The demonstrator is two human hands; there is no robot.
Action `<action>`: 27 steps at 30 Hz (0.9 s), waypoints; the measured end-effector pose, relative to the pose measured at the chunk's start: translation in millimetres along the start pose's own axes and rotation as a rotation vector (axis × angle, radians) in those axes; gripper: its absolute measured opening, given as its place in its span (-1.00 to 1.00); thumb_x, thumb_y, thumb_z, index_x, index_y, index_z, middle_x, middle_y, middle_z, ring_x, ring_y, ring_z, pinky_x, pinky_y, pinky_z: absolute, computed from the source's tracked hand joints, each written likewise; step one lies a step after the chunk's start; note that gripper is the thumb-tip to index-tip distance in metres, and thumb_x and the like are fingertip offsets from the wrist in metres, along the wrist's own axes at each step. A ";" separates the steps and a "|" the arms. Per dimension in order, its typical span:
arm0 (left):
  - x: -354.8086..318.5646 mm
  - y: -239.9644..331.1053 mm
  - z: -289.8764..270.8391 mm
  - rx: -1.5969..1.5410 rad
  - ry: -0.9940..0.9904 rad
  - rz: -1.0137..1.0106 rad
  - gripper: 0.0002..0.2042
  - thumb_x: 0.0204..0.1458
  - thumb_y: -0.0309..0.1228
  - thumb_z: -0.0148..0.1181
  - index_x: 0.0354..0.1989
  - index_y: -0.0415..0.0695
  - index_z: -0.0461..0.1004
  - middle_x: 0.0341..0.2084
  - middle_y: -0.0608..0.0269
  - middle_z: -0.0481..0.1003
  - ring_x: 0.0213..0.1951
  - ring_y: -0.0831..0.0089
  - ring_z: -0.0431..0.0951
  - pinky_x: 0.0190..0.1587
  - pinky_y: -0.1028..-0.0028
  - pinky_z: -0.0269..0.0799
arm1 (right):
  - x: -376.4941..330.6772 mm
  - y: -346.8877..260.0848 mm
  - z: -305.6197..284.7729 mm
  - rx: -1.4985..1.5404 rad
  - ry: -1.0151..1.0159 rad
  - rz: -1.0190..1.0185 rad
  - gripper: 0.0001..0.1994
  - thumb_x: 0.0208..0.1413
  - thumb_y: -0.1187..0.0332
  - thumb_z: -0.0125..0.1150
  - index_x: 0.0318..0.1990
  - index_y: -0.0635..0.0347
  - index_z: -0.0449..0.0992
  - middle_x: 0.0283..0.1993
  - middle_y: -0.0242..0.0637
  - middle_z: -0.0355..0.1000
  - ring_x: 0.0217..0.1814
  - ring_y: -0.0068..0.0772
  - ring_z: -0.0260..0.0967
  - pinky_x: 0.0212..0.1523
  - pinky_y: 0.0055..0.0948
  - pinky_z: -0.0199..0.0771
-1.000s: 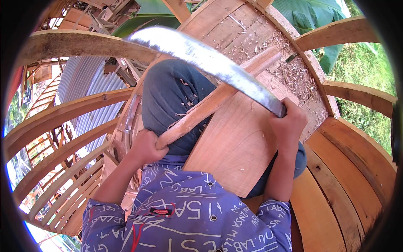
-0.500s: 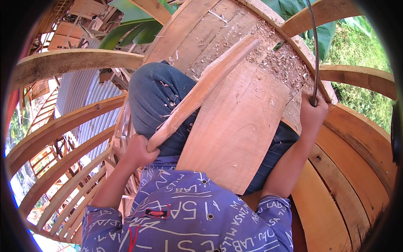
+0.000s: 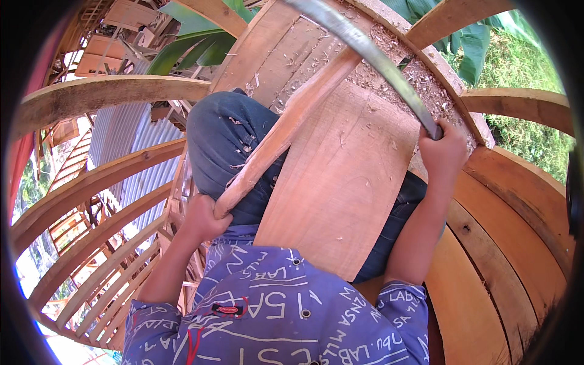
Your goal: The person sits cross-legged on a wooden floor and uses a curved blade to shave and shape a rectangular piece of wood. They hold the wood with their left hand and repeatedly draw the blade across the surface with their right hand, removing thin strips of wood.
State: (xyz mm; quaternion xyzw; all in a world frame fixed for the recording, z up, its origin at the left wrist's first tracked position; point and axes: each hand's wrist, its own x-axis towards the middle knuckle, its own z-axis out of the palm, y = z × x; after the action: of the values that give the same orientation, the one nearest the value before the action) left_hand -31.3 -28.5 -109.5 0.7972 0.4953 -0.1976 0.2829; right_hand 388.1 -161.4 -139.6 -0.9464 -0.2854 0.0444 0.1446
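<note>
My left hand (image 3: 204, 216) is closed around the near end of a roughly hewn wooden stick (image 3: 283, 134). The stick slants up and to the right, past my left knee and over the upper part of a flat board (image 3: 334, 188). Gripped in my right hand (image 3: 444, 149) is a machete (image 3: 392, 70) with a long, slightly curved blade; its handle is hidden in my fist. The blade reaches up and left, crossing in view over the stick's far end. Whether blade and wood touch, I cannot tell. The board slopes from my lap toward the plank floor.
Wood shavings (image 3: 420, 97) litter the planks (image 3: 277, 45) ahead. Curved wooden ribs (image 3: 109, 91) frame both sides, with boards (image 3: 486, 267) fitted at the right. Beyond the left side are corrugated metal sheets (image 3: 118, 134) and timber; grass (image 3: 523, 67) and large leaves lie outside at the right.
The machete blade has swung down and left, from nearly upright and edge-on to lying across the stick's far end in view. My right hand shifted slightly left; my left hand stayed put.
</note>
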 end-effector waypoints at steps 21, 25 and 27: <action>-5.4 -7.7 13.6 -0.033 0.126 0.061 -0.64 -0.44 -0.22 0.27 -0.82 -0.32 0.38 -0.78 -0.19 0.35 -0.61 -0.09 0.46 -0.48 0.19 0.39 | -24.8 -12.8 11.7 -0.012 -0.092 -0.157 -0.74 -0.12 0.20 0.28 -0.34 0.19 0.58 -0.49 -0.05 0.48 -0.38 0.05 0.45 -0.32 -0.12 0.43; -5.5 -6.1 3.0 -0.039 0.091 0.122 -0.56 -0.37 -0.10 0.31 -0.81 -0.30 0.40 -0.80 -0.12 0.36 -0.64 -0.06 0.45 -0.49 0.21 0.40 | -26.2 -18.2 3.9 0.185 -0.141 -0.023 -0.75 -0.10 0.24 0.31 -0.35 0.26 0.55 -0.61 -0.20 0.39 -0.56 -0.28 0.38 -0.46 -0.32 0.34; -6.9 -8.0 -3.6 -0.071 0.032 0.179 -0.48 -0.32 0.01 0.32 -0.82 -0.29 0.41 -0.82 -0.07 0.36 -0.65 -0.05 0.44 -0.49 0.20 0.40 | -29.8 -12.0 -0.1 0.294 -0.117 -0.004 -0.77 -0.08 0.29 0.33 -0.37 0.29 0.53 -0.67 -0.35 0.33 -0.64 -0.52 0.27 -0.54 -0.45 0.25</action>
State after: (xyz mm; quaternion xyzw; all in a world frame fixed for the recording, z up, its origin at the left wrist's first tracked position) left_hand -41.4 -28.0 -104.7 0.8309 0.4331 -0.1411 0.3195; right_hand 357.0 -168.4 -135.9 -0.9103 -0.2856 0.1404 0.2648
